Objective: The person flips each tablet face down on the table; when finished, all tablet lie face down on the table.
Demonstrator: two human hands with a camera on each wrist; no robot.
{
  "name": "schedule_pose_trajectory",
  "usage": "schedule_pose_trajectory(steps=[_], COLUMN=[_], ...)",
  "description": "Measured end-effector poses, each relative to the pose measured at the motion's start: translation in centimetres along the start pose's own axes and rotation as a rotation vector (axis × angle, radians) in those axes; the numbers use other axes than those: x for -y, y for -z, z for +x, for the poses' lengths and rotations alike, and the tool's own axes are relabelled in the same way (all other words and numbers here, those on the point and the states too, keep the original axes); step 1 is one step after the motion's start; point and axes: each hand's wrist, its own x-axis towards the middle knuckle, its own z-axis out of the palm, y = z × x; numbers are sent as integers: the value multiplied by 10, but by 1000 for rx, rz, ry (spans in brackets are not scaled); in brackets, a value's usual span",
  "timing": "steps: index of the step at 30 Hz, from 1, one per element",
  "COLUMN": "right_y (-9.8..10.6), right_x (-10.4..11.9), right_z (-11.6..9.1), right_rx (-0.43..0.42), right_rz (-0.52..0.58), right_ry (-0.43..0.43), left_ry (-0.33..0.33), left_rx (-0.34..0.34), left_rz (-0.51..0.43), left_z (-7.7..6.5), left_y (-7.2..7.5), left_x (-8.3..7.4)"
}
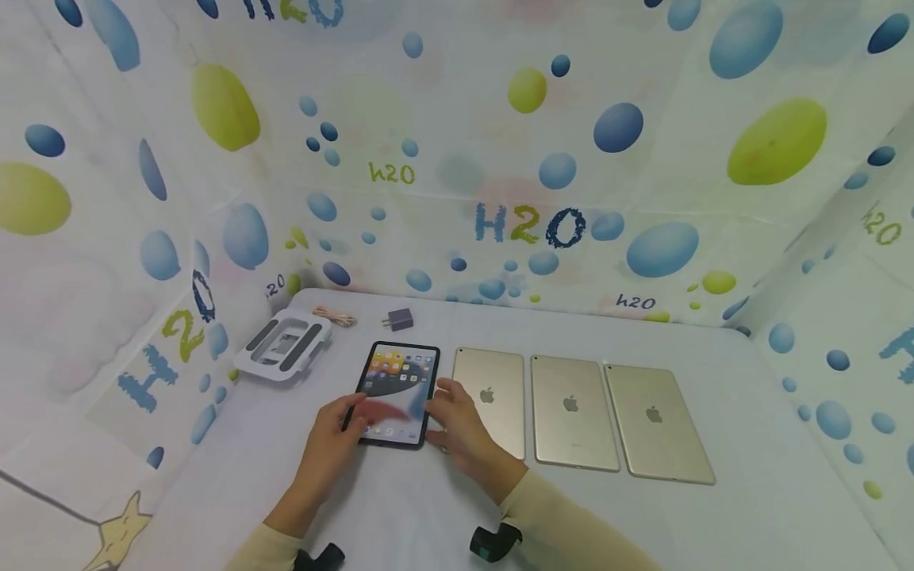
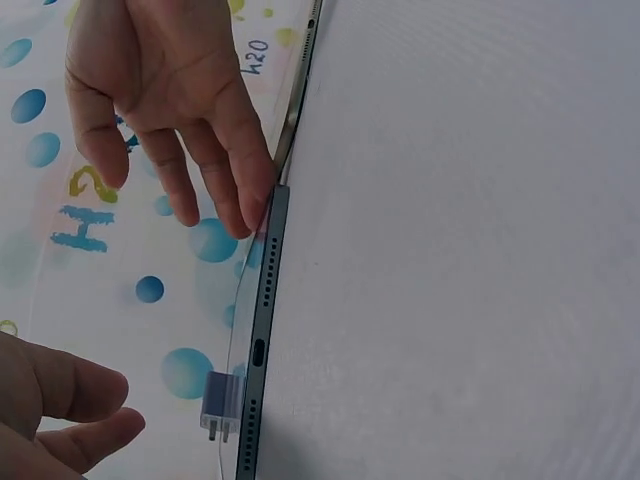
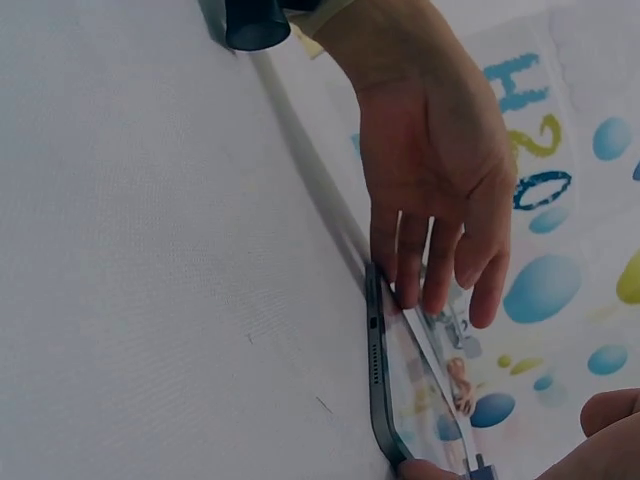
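Note:
A tablet point(image 1: 397, 388) with a dark frame and lit home screen lies face up between my two hands. My left hand point(image 1: 332, 436) is at its lower left edge, the thumb extending over the screen's border. At the right edge is my right hand point(image 1: 460, 424), fingers loosely extended beside the frame. In the left wrist view, the right hand point(image 2: 165, 90) has its fingertips at a corner of the tablet point(image 2: 262, 320), whose port edge faces the camera. The right wrist view has the left hand point(image 3: 435, 150) with straight fingers at the tablet's edge point(image 3: 376, 360).
Three gold tablets lie back up in a row to the right: a near one point(image 1: 493, 373), a middle one point(image 1: 571, 428) and a far one point(image 1: 660, 444). A grey-white stand point(image 1: 267, 369), a coiled cable point(image 1: 334, 316) and a dark charger plug point(image 1: 401, 319) lie behind. Patterned curtains point(image 1: 457, 174) enclose the table.

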Motion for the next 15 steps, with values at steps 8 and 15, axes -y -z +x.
schedule_pose_trajectory(steps=[8, 15], right_y=[-3, -2], right_x=[-3, -1], right_z=[1, 0], right_rx=[-29, -33], right_rz=[-5, 4], right_ry=[5, 6], left_ry=[-20, -16], left_rx=[-47, -36], left_rz=[-51, -55], left_z=[1, 2], left_y=[-8, -11], left_x=[0, -1])
